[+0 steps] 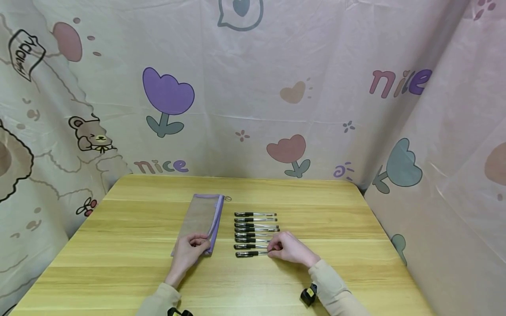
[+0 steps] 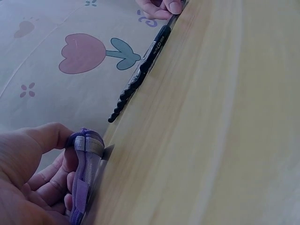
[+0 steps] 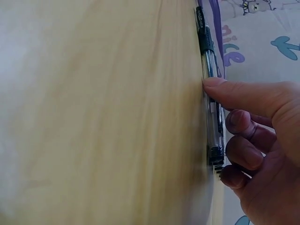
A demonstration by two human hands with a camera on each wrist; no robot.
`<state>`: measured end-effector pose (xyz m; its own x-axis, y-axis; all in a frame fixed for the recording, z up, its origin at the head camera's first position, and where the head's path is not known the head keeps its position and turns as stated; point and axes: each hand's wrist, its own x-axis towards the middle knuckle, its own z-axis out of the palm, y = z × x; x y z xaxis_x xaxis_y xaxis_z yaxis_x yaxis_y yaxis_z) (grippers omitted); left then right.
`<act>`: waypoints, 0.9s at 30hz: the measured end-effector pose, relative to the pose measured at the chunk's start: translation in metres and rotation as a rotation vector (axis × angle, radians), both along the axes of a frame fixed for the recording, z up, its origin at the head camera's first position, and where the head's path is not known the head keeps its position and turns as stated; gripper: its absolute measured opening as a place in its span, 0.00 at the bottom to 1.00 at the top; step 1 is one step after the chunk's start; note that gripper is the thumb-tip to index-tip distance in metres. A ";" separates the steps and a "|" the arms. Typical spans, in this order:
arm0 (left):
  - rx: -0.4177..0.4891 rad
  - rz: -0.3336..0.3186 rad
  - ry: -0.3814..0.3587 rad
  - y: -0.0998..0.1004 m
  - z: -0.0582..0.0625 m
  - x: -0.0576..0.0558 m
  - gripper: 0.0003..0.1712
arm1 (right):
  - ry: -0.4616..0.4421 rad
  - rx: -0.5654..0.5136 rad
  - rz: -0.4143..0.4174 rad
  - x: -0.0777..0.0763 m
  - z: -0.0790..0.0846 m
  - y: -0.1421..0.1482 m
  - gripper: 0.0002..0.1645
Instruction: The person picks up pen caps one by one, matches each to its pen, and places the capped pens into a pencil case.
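Observation:
My left hand (image 1: 187, 254) pinches the near right corner of a flat, see-through pencil pouch (image 1: 195, 215) with purple zip edging. In the left wrist view, thumb and fingers curl round the pouch's zip end (image 2: 80, 178). To the right of the pouch, several black-capped clear gel pens (image 1: 253, 225) lie side by side in a column, caps to the left. My right hand (image 1: 290, 249) holds the clear end of the nearest pen (image 1: 247, 254). Its thumb (image 3: 220, 86) lies on the barrel in the right wrist view, with the other fingers curled on the far side.
Everything lies on a wood-grain table (image 1: 118, 228). Patterned cloth (image 1: 237, 87) hangs behind the table and along both sides. A small ring pull (image 1: 227, 199) sticks out from the pouch's far corner. Black wrist devices (image 1: 309, 295) sit by the sleeves.

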<state>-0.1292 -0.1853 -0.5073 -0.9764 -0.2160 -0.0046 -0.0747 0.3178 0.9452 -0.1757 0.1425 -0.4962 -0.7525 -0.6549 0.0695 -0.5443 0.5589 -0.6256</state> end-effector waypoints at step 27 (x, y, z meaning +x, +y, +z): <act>-0.016 0.006 -0.006 0.000 0.001 0.000 0.12 | -0.071 -0.071 0.050 0.000 0.012 0.002 0.03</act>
